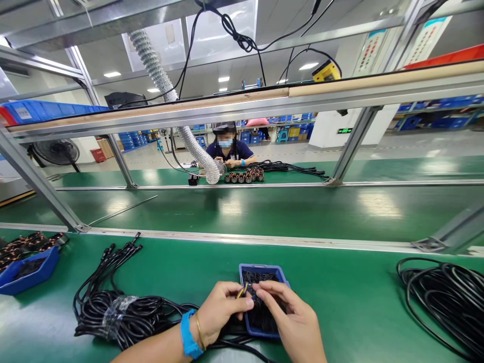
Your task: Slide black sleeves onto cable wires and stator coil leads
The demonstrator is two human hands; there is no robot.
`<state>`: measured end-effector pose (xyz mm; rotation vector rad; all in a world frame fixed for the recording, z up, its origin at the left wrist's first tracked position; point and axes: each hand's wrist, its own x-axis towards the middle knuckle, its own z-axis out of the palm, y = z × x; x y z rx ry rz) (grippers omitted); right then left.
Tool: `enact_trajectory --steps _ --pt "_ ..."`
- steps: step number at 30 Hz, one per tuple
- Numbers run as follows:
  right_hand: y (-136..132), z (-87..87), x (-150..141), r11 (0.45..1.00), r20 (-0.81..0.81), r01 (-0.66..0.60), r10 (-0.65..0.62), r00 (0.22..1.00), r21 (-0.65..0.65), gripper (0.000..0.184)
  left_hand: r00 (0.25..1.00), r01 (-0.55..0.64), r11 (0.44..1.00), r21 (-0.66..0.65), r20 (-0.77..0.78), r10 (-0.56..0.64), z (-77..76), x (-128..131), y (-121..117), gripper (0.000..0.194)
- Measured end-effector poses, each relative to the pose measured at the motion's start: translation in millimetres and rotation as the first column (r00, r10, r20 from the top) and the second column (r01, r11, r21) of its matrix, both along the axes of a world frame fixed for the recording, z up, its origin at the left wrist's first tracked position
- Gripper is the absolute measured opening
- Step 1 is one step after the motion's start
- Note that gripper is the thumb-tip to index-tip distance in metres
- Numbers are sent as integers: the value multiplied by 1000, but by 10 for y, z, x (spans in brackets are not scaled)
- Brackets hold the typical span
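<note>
My left hand point(223, 308), with a blue wristband and a thin gold bracelet at the wrist, pinches thin wires point(242, 291), one of them yellow, between thumb and fingers. Close beside it, my right hand point(289, 315) has thumb and forefinger pressed together near the wire tips; whatever sits between them is too small to make out. Both hands are over a blue bin point(284, 275) holding many small black pieces point(259, 276). A bundle of black cables point(139, 315), wrapped with clear tape, lies to the left and runs under my left forearm.
A coil of black cable point(446, 302) lies at right. At far left, a blue tray point(36, 277) stands near copper-wound parts point(30, 247). A metal frame with an overhead shelf point(242, 108) spans the green bench. Across it, a co-worker point(229, 148) sits by a silver duct point(196, 146).
</note>
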<state>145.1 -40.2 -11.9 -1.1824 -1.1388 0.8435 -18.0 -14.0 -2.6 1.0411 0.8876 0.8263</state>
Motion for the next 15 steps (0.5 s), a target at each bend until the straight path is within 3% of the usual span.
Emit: enact_trajectory --steps 7,11,15 --pt "36 61 74 988 -308 -54 8 951 -143 48 1000 20 1000 11 7 -20 23 4 6 45" --pt "32 93 100 985 -318 -83 31 948 -150 51 1000 15 1000 11 3 -15 28 3 7 45" --pt "32 68 95 994 -197 -27 7 980 -103 47 1000 18 1000 11 1 -18 36 4 6 45"
